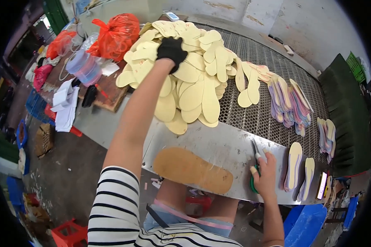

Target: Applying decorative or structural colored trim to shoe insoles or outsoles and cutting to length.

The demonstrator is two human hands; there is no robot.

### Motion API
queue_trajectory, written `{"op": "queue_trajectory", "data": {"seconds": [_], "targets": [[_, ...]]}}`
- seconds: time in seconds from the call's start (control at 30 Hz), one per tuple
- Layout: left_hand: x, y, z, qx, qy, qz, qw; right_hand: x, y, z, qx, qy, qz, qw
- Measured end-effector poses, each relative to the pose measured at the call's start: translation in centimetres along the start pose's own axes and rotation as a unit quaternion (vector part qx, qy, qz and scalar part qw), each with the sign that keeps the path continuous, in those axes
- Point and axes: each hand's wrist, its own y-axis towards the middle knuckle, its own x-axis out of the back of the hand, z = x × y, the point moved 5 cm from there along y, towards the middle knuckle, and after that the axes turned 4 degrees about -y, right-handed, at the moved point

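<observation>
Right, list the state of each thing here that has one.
Cream insole heap: loose, overlapping
Brown sole-shaped board: lying flat
Red plastic bag: bulging, top gathered
Scissors: blades pointing away, opening unclear
Left hand: black-gloved, on the heap
Right hand: ungloved, at the scissors' green handles

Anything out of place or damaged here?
Scraps litter the floor below the metal tabletop, and the back wall has worn patches. The cream insole pile sprawls loosely, untidy next to the bundled insoles. Only the left hand wears a black glove.
</observation>
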Motion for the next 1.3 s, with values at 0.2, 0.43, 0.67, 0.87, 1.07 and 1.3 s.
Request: {"op": "queue_trajectory", "data": {"seconds": [0.2,0.43,0.67,0.87,1.07,1.3], "targets": [[-1.6,1.6,3.5,0.113,0.019,0.07,0.991,-2.7,17.9,3.0,0.002,0.208,0.016,0.978],[-0.6,4.8,2.6,0.139,0.034,0.07,0.987,-9.5,35.5,10.5,0.071,0.105,-0.135,0.983],[0.2,6.4,4.7,0.151,0.048,0.082,0.984,-10.0,40.7,9.5,-0.065,-0.012,0.069,0.995],[1.1,8.5,3.4,0.13,0.026,0.079,0.988,-10.3,41.4,8.6,-0.032,-0.112,0.019,0.993],[3.6,7.6,0.5,0.003,-0.003,-0.007,1.0,-2.9,42.1,4.1,-0.056,-0.139,-0.074,0.986],[5.6,0.4,3.4,-0.022,0.094,-0.042,0.994,7.1,26.2,9.0,-0.004,-0.041,-0.137,0.99]]}}
